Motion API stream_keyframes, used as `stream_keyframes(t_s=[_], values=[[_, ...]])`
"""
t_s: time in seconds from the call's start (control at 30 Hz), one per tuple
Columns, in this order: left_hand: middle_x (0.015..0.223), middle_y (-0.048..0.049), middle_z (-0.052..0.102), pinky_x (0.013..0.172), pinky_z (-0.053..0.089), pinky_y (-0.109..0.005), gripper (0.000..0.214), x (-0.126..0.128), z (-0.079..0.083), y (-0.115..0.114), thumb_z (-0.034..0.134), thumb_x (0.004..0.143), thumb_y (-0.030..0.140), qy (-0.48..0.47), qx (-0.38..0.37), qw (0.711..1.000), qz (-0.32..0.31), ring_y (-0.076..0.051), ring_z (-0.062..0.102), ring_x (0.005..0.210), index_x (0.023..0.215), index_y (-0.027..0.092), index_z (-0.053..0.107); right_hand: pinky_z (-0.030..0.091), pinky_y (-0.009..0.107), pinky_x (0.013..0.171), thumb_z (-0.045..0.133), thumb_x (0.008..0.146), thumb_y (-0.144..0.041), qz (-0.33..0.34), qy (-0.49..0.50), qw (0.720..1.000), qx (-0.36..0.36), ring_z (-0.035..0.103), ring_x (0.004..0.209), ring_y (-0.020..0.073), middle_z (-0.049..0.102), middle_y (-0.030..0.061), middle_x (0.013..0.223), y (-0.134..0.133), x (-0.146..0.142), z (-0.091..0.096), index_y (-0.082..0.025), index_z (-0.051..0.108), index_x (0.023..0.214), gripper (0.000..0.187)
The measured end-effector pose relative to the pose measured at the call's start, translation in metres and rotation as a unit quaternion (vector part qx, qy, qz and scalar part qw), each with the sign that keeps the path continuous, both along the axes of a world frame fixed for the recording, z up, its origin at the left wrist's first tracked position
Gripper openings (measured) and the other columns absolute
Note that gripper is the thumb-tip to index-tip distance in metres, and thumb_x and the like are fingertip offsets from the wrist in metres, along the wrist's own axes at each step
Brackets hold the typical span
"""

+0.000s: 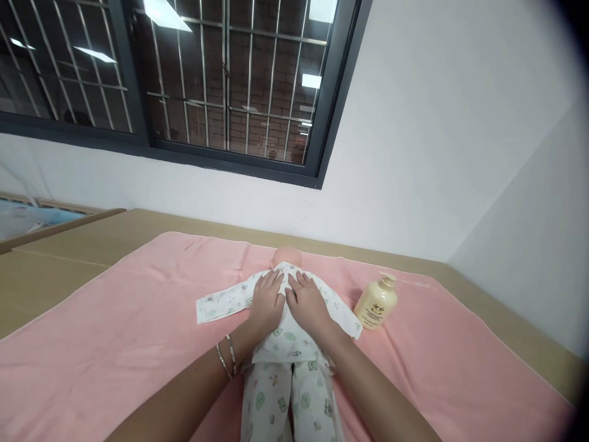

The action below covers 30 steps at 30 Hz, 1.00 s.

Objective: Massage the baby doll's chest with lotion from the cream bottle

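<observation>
A baby doll (288,255) in a white printed top (285,344) and matching trousers (267,399) lies on a pink blanket (151,307). Only the top of its head shows above the collar. Both of my hands rest flat on the chest of the top, side by side. My left hand (267,299), below two bangles on the wrist, has its fingers stretched toward the collar. My right hand (307,301) lies just beside it, fingers also extended. Neither hand grips anything. The doll's sleeves spread out to both sides.
A pale yellow pump bottle (377,304) stands on the blanket to the right, close to the right sleeve's cuff. Behind the wooden surface (151,221) rise a white wall (391,153) and a dark-framed barred window (230,80). Light-blue cloth (37,218) lies at the far left.
</observation>
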<state>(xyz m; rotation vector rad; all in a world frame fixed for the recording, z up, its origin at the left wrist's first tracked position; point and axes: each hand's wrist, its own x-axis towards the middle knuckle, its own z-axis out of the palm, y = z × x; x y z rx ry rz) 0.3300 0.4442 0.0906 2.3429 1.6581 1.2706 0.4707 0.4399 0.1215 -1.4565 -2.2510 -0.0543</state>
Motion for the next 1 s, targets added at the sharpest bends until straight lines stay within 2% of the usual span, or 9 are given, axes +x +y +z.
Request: stream_keyframes(t_s=[0.1,0.2,0.37,0.53,1.0], values=[[0.138,-0.0127,0.052,0.113,0.032,-0.05,0.05,-0.002,-0.002,-0.001,0.036,0.08,0.013,-0.005,0.023,1.0,-0.013,-0.025,0.042,0.131,0.126,0.011,0.056,0.024,0.043,0.11,0.04,0.098,-0.023,-0.022,-0.021,0.999,0.021,0.034,0.133,0.0311,0.044,0.0176,0.14,-0.016,-0.009,0.004,-0.011,0.05,0.137,0.042],[0.137,-0.0129,0.053,0.112,0.033,-0.05,0.049,-0.003,-0.004,-0.001,0.037,0.08,0.013,-0.014,0.033,0.999,-0.018,-0.025,0.043,0.131,0.123,0.011,0.058,0.027,0.041,0.108,0.042,0.097,-0.024,-0.033,-0.023,0.999,0.02,0.038,0.13,0.031,0.047,0.0172,0.138,-0.022,-0.012,0.005,-0.012,0.054,0.134,0.041],[0.136,-0.012,0.054,0.112,0.033,-0.051,0.048,-0.001,-0.004,0.0,0.037,0.081,0.012,-0.038,0.018,0.999,0.003,-0.025,0.044,0.13,0.123,0.013,0.058,0.029,0.04,0.107,0.042,0.097,-0.033,-0.068,0.015,0.998,-0.005,0.036,0.132,0.031,0.045,0.0179,0.139,-0.01,-0.008,0.001,-0.009,0.049,0.138,0.048],[0.136,-0.0113,0.054,0.112,0.033,-0.051,0.043,0.002,-0.003,0.001,0.04,0.085,0.017,-0.045,0.009,0.999,0.013,-0.026,0.045,0.13,0.124,0.015,0.058,0.021,0.041,0.112,0.039,0.099,-0.034,-0.055,0.037,0.998,-0.011,0.029,0.136,0.0289,0.037,0.016,0.146,0.002,-0.002,-0.003,-0.011,0.042,0.143,0.05],[0.134,-0.0128,0.056,0.112,0.034,-0.049,0.043,0.002,0.001,-0.001,0.041,0.084,0.015,-0.04,0.009,0.999,0.015,-0.026,0.046,0.129,0.123,0.012,0.059,0.019,0.042,0.112,0.038,0.1,-0.033,-0.044,0.058,0.997,-0.008,0.027,0.137,0.029,0.035,0.0153,0.147,0.003,-0.001,-0.009,-0.011,0.041,0.144,0.05]])
